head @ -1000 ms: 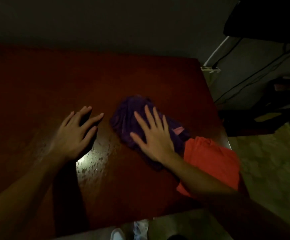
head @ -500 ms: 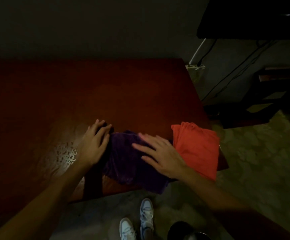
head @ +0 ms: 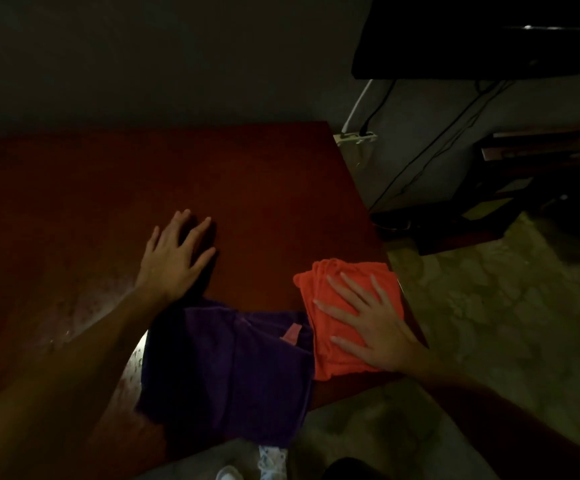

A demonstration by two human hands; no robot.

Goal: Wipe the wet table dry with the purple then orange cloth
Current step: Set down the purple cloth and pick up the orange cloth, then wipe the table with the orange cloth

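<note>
Your right hand (head: 368, 323) lies flat and open on the orange cloth (head: 347, 306) at the table (head: 212, 174) corner, ready to wipe. Your left hand (head: 174, 258) rests open on the table, holding nothing. The purple cloth (head: 226, 372) hangs over the near edge.

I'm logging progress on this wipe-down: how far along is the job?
Purple stage looks finished: the purple cloth lies untouched at the table's near edge. In hand: the right hand lies flat on the orange cloth; the left hand rests on bare wood. Left: droplets glint beside the purple cloth, so the orange pass remains.
</note>
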